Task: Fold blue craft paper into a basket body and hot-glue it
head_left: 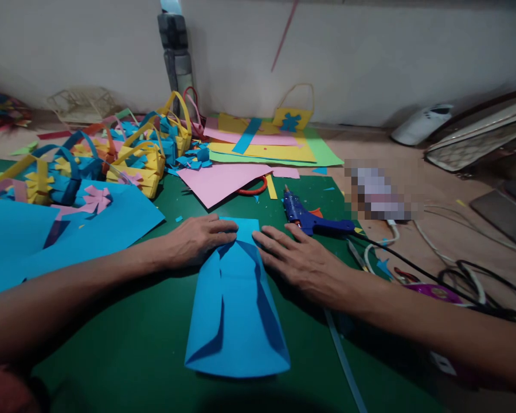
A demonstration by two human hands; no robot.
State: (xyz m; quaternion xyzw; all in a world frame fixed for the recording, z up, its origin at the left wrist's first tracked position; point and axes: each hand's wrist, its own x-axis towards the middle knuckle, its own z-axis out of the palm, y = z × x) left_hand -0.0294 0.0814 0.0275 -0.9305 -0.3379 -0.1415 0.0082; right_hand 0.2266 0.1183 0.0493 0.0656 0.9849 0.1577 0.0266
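Observation:
A sheet of blue paper (241, 310) lies on the green mat, its two long sides folded inward and standing a little raised toward the near end. My left hand (202, 238) rests on its far left corner, fingers stretched and lying flat. At the far right edge, my right hand (296, 255) has its fingers extended and apart, the tips touching the fold. Neither hand grasps the sheet. Just beyond my right hand lies a blue glue gun (312, 218), its nozzle pointing away from me.
Several small paper baskets (140, 166) crowd the left, beside larger blue sheets (98, 235). Pink paper (223, 180) partly covers red-handled scissors (258, 187). Stacked coloured sheets (275, 146) lie at the back. On the right are cables (468, 275), and a glue stick (344, 355) lies nearer.

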